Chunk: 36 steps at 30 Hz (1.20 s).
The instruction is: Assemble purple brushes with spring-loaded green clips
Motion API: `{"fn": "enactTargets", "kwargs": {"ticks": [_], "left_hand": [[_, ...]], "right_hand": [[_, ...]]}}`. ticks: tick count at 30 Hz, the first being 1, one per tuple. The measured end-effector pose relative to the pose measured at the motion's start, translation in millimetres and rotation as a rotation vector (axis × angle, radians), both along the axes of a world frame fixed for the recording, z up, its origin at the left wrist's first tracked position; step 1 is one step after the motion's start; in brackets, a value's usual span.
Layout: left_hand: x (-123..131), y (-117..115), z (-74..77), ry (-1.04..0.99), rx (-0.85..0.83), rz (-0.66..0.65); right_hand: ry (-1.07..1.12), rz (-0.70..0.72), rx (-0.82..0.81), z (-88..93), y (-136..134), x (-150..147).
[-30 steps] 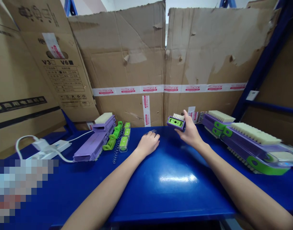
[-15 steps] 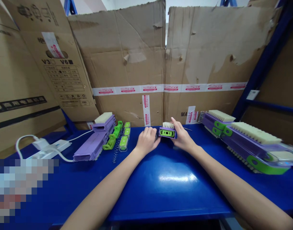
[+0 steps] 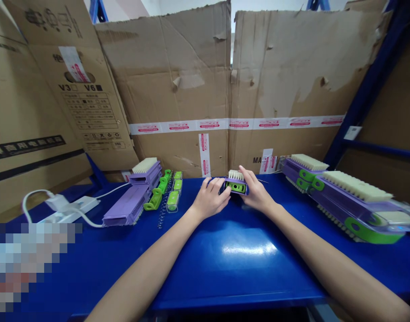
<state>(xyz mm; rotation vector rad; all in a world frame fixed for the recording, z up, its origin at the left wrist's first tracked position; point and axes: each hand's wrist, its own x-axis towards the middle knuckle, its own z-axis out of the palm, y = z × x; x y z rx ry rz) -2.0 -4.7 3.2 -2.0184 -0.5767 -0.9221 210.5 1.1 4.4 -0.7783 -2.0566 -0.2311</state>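
My right hand (image 3: pixel 256 192) is closed around the right side of a small purple brush (image 3: pixel 247 188), its thumb and fingers wrapped round the housing. Cream bristles (image 3: pixel 236 175) point upward, and a green insert (image 3: pixel 236 187) with dark holes fills the end facing me. My left hand (image 3: pixel 209 197) has its fingers curled at the brush's left edge, the fingertips over the left part of the green insert. Whether anything small is pinched in those fingertips I cannot make out. To the left, green brackets (image 3: pixel 154 200), thin springs (image 3: pixel 162 210) and clear-cased green blocks (image 3: pixel 173 200) lie in rows.
Purple brush housings (image 3: pixel 126 205) lie at the left, by a white power strip (image 3: pixel 80 205) with cables. Large assembled purple-and-green brushes (image 3: pixel 354 197) stand at the right. Cardboard sheets (image 3: pixel 178 80) wall the back of the blue table (image 3: pixel 225 268); a blue post (image 3: pixel 362 85) rises at right.
My left hand has moved right, bringing its fingertips from beside the brush onto its left end. The right hand keeps its hold; the brush is tilted slightly more.
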Motion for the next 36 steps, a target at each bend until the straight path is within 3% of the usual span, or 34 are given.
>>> {"fn": "enactTargets", "kwargs": {"ticks": [9, 18, 25, 36], "left_hand": [[3, -1, -2.0, -0.026, -0.042, -0.004], [6, -6, -0.5, -0.032, 0.016, -0.005], [11, -9, -1.3, 0.010, -0.084, 0.007], [12, -10, -1.1, -0.044, -0.091, -0.013]], "right_hand": [[0.002, -0.002, -0.015, -0.8, 0, 1], [0.005, 0.002, -0.037, -2.3, 0, 0], [-0.039, 0.024, -0.012, -2.3, 0, 0], [-0.072, 0.020, 0.016, -3.3, -1, -3]]}}
